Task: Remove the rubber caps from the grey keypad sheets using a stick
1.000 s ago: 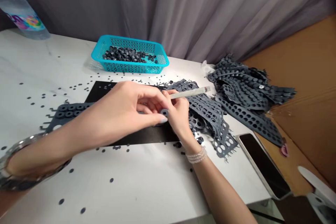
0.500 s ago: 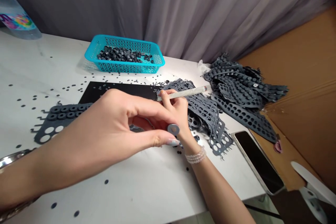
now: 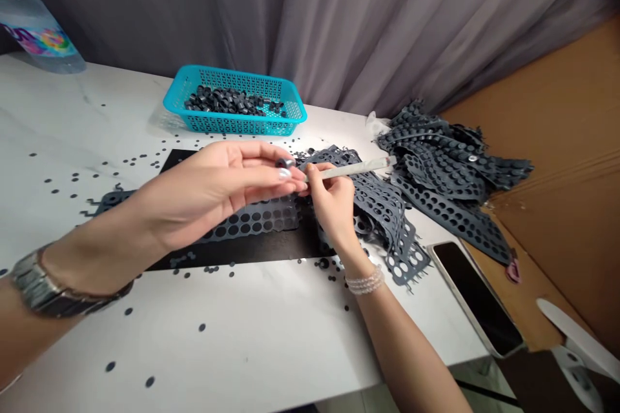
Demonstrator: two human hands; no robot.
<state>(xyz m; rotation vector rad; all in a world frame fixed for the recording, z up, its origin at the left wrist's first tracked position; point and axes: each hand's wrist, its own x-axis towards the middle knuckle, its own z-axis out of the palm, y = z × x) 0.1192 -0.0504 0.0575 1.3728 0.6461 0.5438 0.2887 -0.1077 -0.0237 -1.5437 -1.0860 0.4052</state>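
Note:
My left hand (image 3: 213, 187), with a metal watch on its wrist, pinches a small dark rubber ring (image 3: 285, 162) between thumb and fingers. Close beside its fingertips, my right hand (image 3: 334, 197) grips a thin pale stick-like tool (image 3: 361, 168) that points up to the right. The tool's tip is hidden at the fingers. Beneath the hands lies a black mat (image 3: 271, 248) with a perforated grey rubber sheet (image 3: 252, 219) on it. Another pile of perforated sheets (image 3: 378, 197) sits just right of my right hand.
A blue basket (image 3: 237, 126) holding many dark rings stands behind the hands. Small dark discs are scattered over the white table (image 3: 242, 348). A heap of rubber sheets (image 3: 440, 155), a phone (image 3: 477, 297) and pink-handled scissors (image 3: 513, 270) lie right. A bottle (image 3: 43, 39) stands back left.
My left hand has moved up and away from the camera with the ring, toward the right fingertips, uncovering more of the mat and sheet. My right hand still holds the tool, barely shifted.

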